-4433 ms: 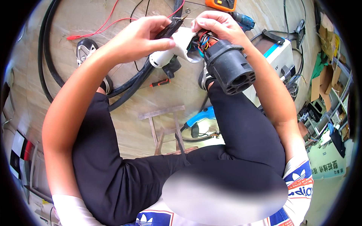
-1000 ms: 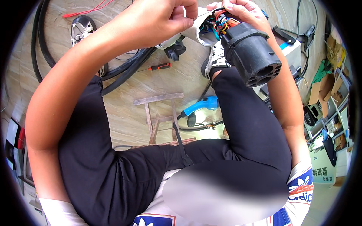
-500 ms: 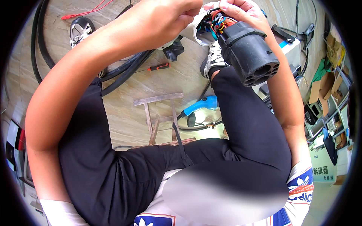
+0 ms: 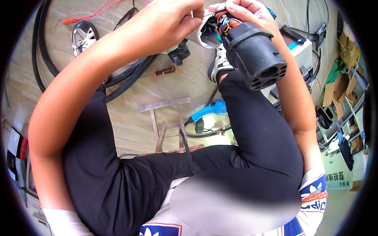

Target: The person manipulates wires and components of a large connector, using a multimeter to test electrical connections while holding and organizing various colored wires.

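Observation:
My left hand (image 4: 182, 23) is closed in a pinch at the upper middle, with a thin dark strand (image 4: 207, 15) running from its fingertips toward the wires. Thumb and fingers of my right hand (image 4: 252, 12) are closed on the wire bundle (image 4: 226, 24), where a short black piece lies across it. The coloured wires join the back of a large black charging plug head (image 4: 256, 55), whose round pin holes face toward me. Behind them is the open end of a white housing (image 4: 204, 38). What lies under the right fingers is partly hidden.
Thick black cable (image 4: 132, 80) loops over the floor at left, near an orange-and-black screwdriver (image 4: 164, 71). A small wooden stool (image 4: 164, 103) and a blue charging handle (image 4: 210, 110) sit between my legs. Boxes and a shelf (image 4: 346, 118) stand at right.
The plug head and both hands have shifted slightly left. My left hand has drawn a little away from the wires, showing more of the strand.

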The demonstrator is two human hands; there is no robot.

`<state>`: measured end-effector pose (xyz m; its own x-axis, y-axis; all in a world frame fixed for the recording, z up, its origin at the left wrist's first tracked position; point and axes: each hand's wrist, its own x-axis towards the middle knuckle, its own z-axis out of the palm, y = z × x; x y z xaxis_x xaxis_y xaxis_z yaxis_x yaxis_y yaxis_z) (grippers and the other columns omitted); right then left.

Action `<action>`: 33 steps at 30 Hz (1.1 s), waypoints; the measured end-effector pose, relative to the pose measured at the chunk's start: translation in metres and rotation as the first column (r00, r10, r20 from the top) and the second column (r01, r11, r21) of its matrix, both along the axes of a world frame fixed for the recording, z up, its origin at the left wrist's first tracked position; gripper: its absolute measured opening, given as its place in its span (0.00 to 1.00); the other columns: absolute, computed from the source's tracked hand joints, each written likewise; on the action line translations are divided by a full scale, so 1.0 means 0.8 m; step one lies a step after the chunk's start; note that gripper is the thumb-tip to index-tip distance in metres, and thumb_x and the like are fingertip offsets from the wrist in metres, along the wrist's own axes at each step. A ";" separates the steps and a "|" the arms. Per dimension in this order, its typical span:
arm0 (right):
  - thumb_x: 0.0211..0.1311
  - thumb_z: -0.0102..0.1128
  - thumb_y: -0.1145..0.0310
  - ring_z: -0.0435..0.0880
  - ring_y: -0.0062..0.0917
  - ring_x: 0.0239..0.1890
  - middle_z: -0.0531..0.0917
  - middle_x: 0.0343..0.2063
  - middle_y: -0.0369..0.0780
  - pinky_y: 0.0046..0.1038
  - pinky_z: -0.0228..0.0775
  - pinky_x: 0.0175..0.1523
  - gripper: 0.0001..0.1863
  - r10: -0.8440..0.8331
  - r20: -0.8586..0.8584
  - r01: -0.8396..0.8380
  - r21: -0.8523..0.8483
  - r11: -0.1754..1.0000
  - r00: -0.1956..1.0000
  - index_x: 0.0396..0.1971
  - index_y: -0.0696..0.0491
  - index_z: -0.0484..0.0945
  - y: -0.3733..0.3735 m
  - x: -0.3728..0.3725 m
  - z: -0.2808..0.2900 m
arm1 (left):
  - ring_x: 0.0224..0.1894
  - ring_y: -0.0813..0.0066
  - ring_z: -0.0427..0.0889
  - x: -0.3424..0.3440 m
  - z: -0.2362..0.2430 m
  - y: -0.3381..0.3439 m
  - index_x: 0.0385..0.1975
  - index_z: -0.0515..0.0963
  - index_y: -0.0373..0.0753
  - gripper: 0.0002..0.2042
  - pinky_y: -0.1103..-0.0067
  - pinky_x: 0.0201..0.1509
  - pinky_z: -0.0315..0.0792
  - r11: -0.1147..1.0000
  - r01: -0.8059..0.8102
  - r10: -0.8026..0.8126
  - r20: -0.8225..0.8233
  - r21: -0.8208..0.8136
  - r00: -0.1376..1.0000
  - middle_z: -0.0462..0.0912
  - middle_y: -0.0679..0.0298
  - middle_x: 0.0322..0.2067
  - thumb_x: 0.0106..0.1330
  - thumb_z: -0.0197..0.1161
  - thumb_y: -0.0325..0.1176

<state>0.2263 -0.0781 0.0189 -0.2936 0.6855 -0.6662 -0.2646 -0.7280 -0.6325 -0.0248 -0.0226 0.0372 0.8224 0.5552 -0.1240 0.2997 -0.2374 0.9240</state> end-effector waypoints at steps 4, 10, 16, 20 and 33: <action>0.70 0.61 0.69 0.86 0.22 0.40 0.86 0.45 0.46 0.25 0.79 0.47 0.07 0.018 0.020 -0.018 0.033 0.999 1.000 0.37 0.59 0.78 0.004 -0.007 0.012 | 0.26 0.72 0.76 -0.009 -0.007 -0.003 0.39 0.78 0.34 0.06 0.75 0.32 0.69 0.999 0.048 -0.049 -0.065 -0.015 0.997 0.79 0.61 0.24 0.70 0.59 0.30; 0.70 0.61 0.69 0.85 0.22 0.42 0.87 0.43 0.43 0.26 0.78 0.50 0.08 0.058 0.067 -0.060 0.030 0.998 0.996 0.38 0.59 0.80 0.007 -0.007 0.011 | 0.29 0.52 0.80 -0.010 -0.003 0.004 0.40 0.75 0.34 0.05 0.66 0.33 0.71 0.983 0.153 -0.145 -0.088 0.102 0.986 0.78 0.50 0.26 0.72 0.55 0.28; 0.71 0.61 0.70 0.85 0.18 0.36 0.87 0.37 0.40 0.22 0.79 0.43 0.08 0.082 0.114 -0.081 -0.010 0.997 0.990 0.40 0.60 0.81 0.010 -0.012 0.019 | 0.30 0.44 0.79 -0.008 -0.019 -0.012 0.41 0.74 0.34 0.04 0.63 0.34 0.71 0.975 0.045 -0.051 0.025 0.219 0.998 0.77 0.48 0.26 0.71 0.55 0.26; 0.70 0.61 0.70 0.85 0.18 0.32 0.88 0.35 0.40 0.21 0.79 0.41 0.09 0.049 0.081 -0.047 -0.027 0.999 0.996 0.41 0.61 0.81 0.009 -0.009 0.016 | 0.33 0.44 0.80 -0.007 -0.018 -0.012 0.42 0.74 0.35 0.05 0.60 0.35 0.71 0.968 0.059 -0.051 -0.039 0.245 0.998 0.79 0.47 0.28 0.70 0.55 0.25; 0.69 0.62 0.71 0.86 0.18 0.31 0.87 0.33 0.41 0.21 0.80 0.40 0.10 0.026 0.079 -0.024 -0.022 0.999 0.997 0.42 0.63 0.81 0.009 -0.013 0.016 | 0.34 0.44 0.81 -0.005 -0.029 -0.015 0.46 0.73 0.35 0.11 0.60 0.34 0.74 0.916 0.058 -0.053 -0.023 0.398 0.998 0.81 0.48 0.32 0.65 0.59 0.22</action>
<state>0.2157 -0.0705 0.0314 -0.2563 0.6645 -0.7020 -0.1955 -0.7469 -0.6356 -0.0290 -0.0343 0.0143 0.8533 0.5138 0.0883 0.2851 -0.6017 0.7462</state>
